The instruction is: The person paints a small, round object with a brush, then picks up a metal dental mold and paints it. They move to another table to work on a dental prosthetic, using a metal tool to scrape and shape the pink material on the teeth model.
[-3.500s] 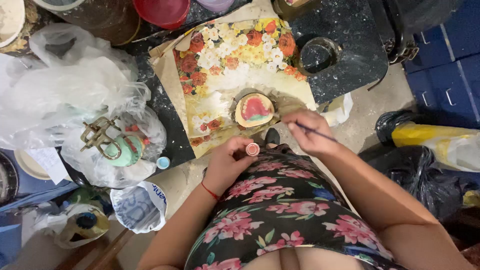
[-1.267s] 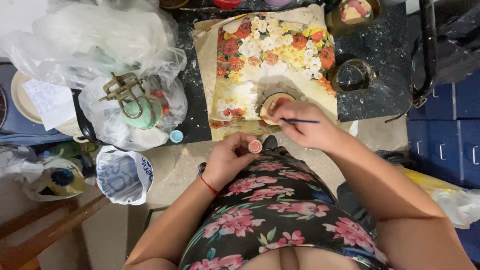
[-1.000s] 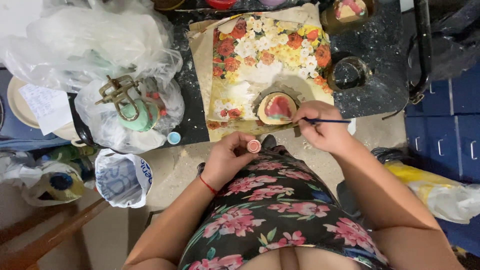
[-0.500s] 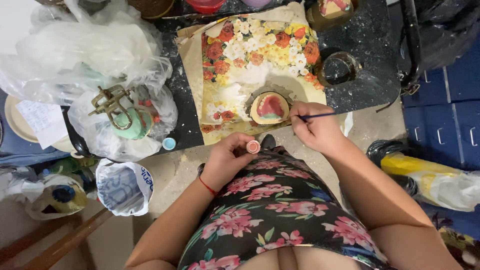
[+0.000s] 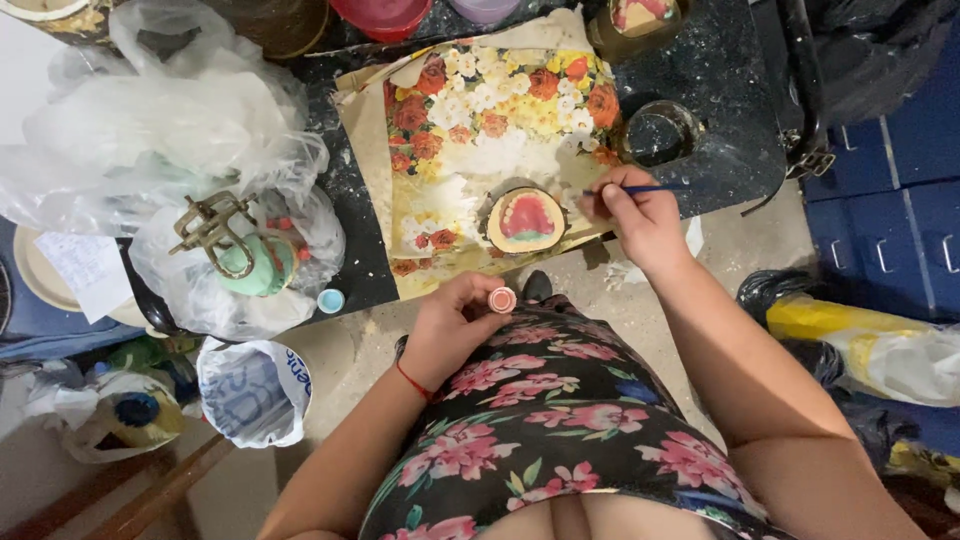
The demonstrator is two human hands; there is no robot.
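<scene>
My right hand (image 5: pixel 640 215) grips a thin blue-handled paintbrush (image 5: pixel 650 188), its tip next to a small round plaque (image 5: pixel 526 220) painted pink, red and green. The plaque lies on a floral-printed sheet (image 5: pixel 480 130) spread over a dark speckled table (image 5: pixel 710 90). My left hand (image 5: pixel 452 325) holds a small open paint pot (image 5: pixel 502 299) with pinkish paint, just above my lap near the table's edge. A red string circles the left wrist.
A dark cup (image 5: pixel 657 133) stands right of the sheet. Clear plastic bags (image 5: pixel 150 130) pile up at left around a green teapot-like object with a brass handle (image 5: pixel 245 255). A small blue cap (image 5: pixel 330 300) lies nearby. Blue crates (image 5: pixel 890 210) stand right; more bags on the floor.
My right hand with the brush has shifted a little right of the plaque and back beside it. The left hand has kept the paint pot still. The view drifted.
</scene>
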